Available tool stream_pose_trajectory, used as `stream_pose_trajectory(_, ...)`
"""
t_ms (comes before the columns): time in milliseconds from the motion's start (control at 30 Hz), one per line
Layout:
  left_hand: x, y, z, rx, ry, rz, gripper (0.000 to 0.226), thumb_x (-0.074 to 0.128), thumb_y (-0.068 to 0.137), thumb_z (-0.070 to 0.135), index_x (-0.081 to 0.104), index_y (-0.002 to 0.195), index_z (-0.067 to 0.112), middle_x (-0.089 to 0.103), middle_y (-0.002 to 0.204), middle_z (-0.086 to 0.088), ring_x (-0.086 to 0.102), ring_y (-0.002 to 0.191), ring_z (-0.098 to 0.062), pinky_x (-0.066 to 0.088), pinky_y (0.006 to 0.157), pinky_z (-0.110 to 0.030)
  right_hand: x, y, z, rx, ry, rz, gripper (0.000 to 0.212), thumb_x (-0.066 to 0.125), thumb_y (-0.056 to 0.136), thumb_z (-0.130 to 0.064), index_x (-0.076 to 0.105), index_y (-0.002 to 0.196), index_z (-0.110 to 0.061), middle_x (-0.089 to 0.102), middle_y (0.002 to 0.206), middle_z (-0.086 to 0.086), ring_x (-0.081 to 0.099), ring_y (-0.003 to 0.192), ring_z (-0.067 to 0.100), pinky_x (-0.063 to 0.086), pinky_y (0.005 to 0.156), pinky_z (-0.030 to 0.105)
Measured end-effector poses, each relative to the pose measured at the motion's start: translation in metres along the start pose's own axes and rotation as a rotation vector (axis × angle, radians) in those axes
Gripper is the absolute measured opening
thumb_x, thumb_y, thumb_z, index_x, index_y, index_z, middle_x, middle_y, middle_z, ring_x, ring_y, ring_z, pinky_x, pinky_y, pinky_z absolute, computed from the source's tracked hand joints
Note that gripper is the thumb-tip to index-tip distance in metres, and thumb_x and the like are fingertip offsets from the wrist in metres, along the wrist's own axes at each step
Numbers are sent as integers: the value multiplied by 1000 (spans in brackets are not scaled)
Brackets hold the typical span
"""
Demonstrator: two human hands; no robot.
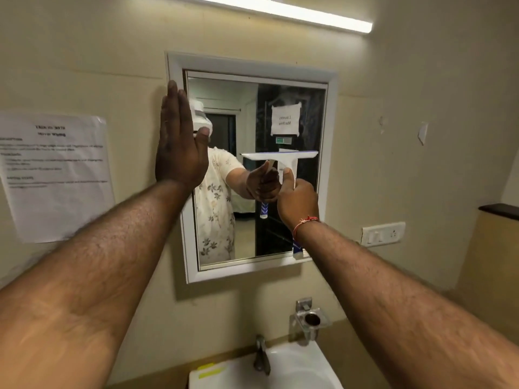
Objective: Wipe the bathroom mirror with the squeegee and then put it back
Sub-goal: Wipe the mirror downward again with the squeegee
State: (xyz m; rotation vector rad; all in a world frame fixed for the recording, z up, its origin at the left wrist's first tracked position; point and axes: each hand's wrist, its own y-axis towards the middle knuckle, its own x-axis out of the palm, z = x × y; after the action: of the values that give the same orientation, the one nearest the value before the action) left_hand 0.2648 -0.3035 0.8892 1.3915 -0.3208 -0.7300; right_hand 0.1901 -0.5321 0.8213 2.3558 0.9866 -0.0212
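The cream wall fills most of the view, lit from above by a long tube light. Set in it is the mirror, a rectangular pane in a white frame, showing the reflection of a person in a pale flowered shirt and a dark door with a paper note taped to it. To the left of the mirror a printed sheet is stuck to the wall, its text too blurred to read. Below, a white sink sits under a metal tap, and a chrome holder is fixed to the wall just above the basin on the right. A white switch plate is mounted to the right of the mirror's lower corner. The left hand is flat and open, fingers together and pointing up, pressed against the left edge of the mirror frame. The right hand, with a red thread at the wrist, is closed around the handle of the squeegee. The squeegee is white with a blue-patterned handle end showing below the wrist; its blade lies level against the glass in the middle right part of the mirror.
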Motion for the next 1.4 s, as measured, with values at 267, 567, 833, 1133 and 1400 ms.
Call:
stream_pose_trajectory(267, 21, -75, -19, -12, 13, -28, 80, 46, 123, 37, 2, 179, -1, -3, 189, -24, 4, 179, -34, 22, 143, -49, 11, -32, 43, 22, -16, -31, 61, 36, 115, -59, 72, 90, -16, 71, 81, 0, 65, 74, 13, 42, 62, 29)
stream_pose_trajectory(567, 40, -147, -36, -55, 4, -88, 86, 49, 122, 38, -5, 178, 0, -8, 189, -24, 4, 179, -33, 32, 139, -52, 13, -66, 78, 68, -35, -61, 57, 37, 115, -58, 67, 85, -20, 68, 79, -3, 62, 74, 9, 39, 60, 27)
stream_pose_trajectory(833, 49, -196, -44, -38, 41, -101, 90, 53, 122, 37, -4, 176, -7, -3, 186, -33, 8, 177, -42, 36, 135, -59, 18, -105, 128, 145, -98, -119, 56, 36, 115, -59, 70, 91, -21, 69, 82, -5, 64, 77, 11, 42, 62, 26)
stream_pose_trajectory(1133, 49, -232, -47, -29, 13, -158, 95, 59, 119, 33, -5, 175, -10, -6, 184, -38, 5, 177, -47, 33, 136, -62, 21, -136, 175, 302, -214, -165, 61, 33, 109, -69, 68, 92, -23, 74, 92, 3, 69, 86, 28, 59, 81, 43)
stream_pose_trajectory(1400, 35, -252, -39, -59, -26, -217, 95, 62, 116, 33, 2, 175, -11, -5, 185, -35, 4, 178, -39, 27, 142, -41, 19, -135, 177, 318, -203, -168, 60, 34, 111, -67, 73, 98, -23, 73, 86, 1, 70, 84, 23, 57, 77, 38)
